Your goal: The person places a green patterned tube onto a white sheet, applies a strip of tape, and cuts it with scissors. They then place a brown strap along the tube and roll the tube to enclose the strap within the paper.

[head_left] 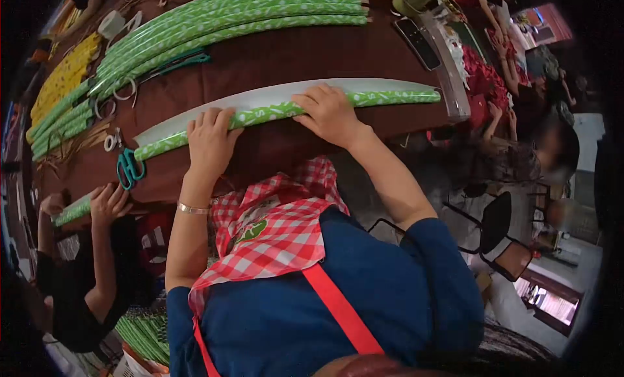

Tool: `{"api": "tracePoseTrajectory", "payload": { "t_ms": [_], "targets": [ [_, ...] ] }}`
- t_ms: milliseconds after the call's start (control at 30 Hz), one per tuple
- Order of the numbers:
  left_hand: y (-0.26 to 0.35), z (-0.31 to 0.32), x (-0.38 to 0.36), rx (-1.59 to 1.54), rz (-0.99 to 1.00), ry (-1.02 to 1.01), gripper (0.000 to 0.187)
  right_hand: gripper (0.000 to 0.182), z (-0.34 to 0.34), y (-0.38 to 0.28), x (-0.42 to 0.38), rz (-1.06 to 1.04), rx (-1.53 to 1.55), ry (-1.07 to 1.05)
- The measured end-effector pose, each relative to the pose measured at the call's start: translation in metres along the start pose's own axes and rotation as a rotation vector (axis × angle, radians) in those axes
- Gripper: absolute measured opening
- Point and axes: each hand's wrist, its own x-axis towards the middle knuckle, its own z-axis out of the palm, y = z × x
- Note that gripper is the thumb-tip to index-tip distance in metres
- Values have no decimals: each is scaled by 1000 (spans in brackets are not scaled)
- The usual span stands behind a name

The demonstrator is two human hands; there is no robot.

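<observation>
A green patterned roll (263, 115) lies along the table's near edge, with a strip of its pale, unrolled sheet (257, 96) showing behind it. My left hand (210, 140) presses on the roll left of its middle, fingers close together over it. Right of the middle, my right hand (329, 114) rests over the roll with its fingers bent onto the sheet and its thumb on the near side. Teal-handled scissors (130, 168) lie by the roll's left end.
Finished green rolls (240, 16) are stacked at the back of the brown table (260, 55). A phone (417, 44) lies at the back right. At the lower left, a co-worker's hands (109, 205) hold another green roll. A chair (497, 231) stands on the right.
</observation>
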Motion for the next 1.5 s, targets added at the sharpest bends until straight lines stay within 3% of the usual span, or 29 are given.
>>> {"api": "tracePoseTrajectory", "payload": {
  "t_ms": [300, 367, 467, 500, 567, 667, 733, 800, 867, 900, 967, 1000, 1100, 1233, 1300, 1333, 1433, 1500],
  "targets": [
    [-5, -18, 23, -29, 113, -169, 34, 41, -38, 61, -26, 12, 37, -65],
    [-6, -29, 36, -243, 39, -447, 36, 35, -43, 60, -20, 37, -29, -192],
    [-12, -29, 46, -89, 104, -477, 32, 39, -49, 56, -8, 44, -102, -178],
    [-11, -26, 46, -42, 122, -287, 32, 39, -48, 57, -5, 31, -156, -133],
    [-6, -25, 48, 159, 96, -173, 33, 39, -45, 59, -4, 37, -144, -159],
    [-8, -20, 42, 60, -10, -313, 40, 36, -45, 58, 0, 74, -132, -229],
    [-24, -20, 39, -44, 15, -306, 38, 38, -39, 59, -1, 14, -164, -152],
    [-20, -27, 48, -67, -45, -644, 36, 39, -32, 65, -4, -18, -140, -157],
    [-15, -22, 42, -17, -45, -374, 33, 39, -23, 70, -6, -1, -334, -85],
    [-13, -21, 40, 64, 8, -236, 31, 37, -30, 65, -2, -18, -307, -73],
    [-15, -11, 34, 3, 21, -144, 32, 31, -39, 61, 4, -15, -183, -85],
    [-21, -5, 33, -29, 87, -175, 35, 30, -41, 58, 6, -15, -153, -83],
    [-20, -17, 35, -189, 37, -291, 40, 33, -38, 58, 7, -30, -140, -139],
    [-25, -5, 24, -247, 100, -160, 43, 43, -38, 53, 11, -97, -90, -91],
    [-29, -3, 18, -246, 107, -138, 42, 45, -34, 50, 3, 1, -102, -192],
    [-30, -3, 15, -246, 126, -120, 42, 48, -26, 50, -4, -24, -46, -125],
    [-32, -1, 7, -268, 140, -66, 44, 44, -19, 51, -12, -48, -27, -89],
    [-32, -3, 11, -233, 92, -155, 45, 42, -19, 51, -9, -20, -6, -95]
  ]
}}
